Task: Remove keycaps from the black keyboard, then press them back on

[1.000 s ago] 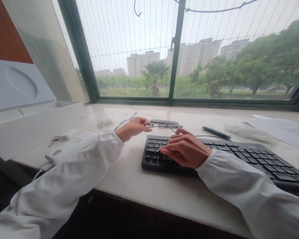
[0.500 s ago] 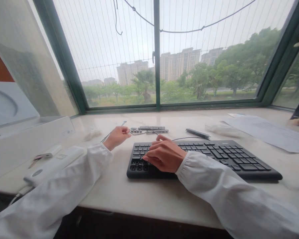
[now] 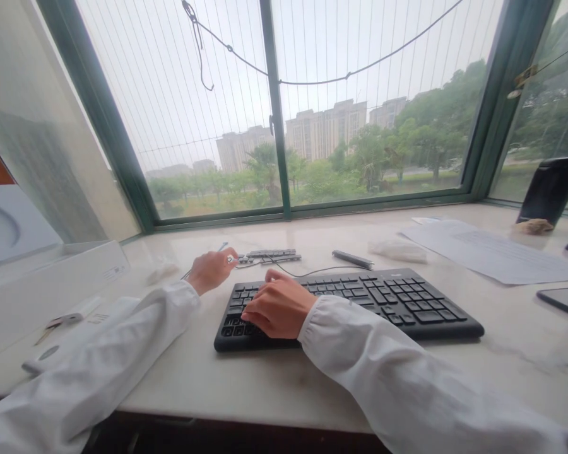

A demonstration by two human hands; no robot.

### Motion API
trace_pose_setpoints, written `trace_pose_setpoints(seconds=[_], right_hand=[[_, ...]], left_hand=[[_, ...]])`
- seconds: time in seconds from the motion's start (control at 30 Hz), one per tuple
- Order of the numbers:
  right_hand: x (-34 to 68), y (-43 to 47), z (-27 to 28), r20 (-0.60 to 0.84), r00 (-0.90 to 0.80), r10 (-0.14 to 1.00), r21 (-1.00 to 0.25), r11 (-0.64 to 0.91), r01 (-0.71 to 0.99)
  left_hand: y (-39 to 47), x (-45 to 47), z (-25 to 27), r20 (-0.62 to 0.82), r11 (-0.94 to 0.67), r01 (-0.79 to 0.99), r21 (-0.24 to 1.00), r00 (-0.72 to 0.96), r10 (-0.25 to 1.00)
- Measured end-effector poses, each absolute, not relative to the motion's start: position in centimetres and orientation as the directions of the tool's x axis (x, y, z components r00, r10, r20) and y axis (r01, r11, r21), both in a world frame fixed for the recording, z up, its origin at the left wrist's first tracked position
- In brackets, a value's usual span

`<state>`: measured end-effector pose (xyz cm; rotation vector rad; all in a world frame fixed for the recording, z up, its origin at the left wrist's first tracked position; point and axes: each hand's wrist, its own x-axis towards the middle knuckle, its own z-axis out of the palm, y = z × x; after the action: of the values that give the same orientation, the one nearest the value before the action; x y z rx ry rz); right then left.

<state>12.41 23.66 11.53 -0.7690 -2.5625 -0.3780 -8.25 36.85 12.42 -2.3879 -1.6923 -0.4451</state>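
A black keyboard (image 3: 360, 291) lies on the white marble-like sill, with bare key sockets (image 3: 235, 329) showing at its lower left corner. My right hand (image 3: 280, 306) rests over the keyboard's left part, thumb and forefinger together at the edge of the bare sockets; whatever sits between them is hidden. Left of the keyboard's back corner, my left hand (image 3: 212, 270) has its thumb and forefinger curled in a pinch beside a group of loose keycaps (image 3: 274, 255). What the pinch holds is too small to make out. A thin black cable (image 3: 307, 273) runs behind the keyboard.
A dark bar-shaped piece (image 3: 353, 258) and a clear plastic bag (image 3: 397, 251) lie behind the keyboard. Paper sheets (image 3: 492, 252), a phone (image 3: 565, 299) and a black container (image 3: 549, 192) are on the right. Keys (image 3: 59, 323) and a white box (image 3: 42, 296) stand left.
The view has turned right and tilted up. My left hand has moved closer to the loose keycaps, its fingers reaching toward them. My right hand stays on the keyboard's left part.
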Motion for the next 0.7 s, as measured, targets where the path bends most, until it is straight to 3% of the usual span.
trace_pose_setpoints(seconds=[0.17,0.4,0.7], right_hand=[[12.5,23.7,11.8,0.55,-0.74,0.388,0.194,0.802,0.564],[13.4,24.5,11.2,0.558,-0.712,0.427,0.214,0.755,0.62],[13.3,24.3,11.5,0.539,-0.734,0.414,0.23,0.765,0.601]], left_hand=[[41.7,-6.6,14.3,0.243,-0.376,0.925,0.055,0.353,0.903],[48.3,-3.9,14.3,0.098,-0.378,0.907,0.187,0.366,0.925],[50.5,-3.8,14.1,-0.104,-0.327,0.899,0.291,0.369,0.924]])
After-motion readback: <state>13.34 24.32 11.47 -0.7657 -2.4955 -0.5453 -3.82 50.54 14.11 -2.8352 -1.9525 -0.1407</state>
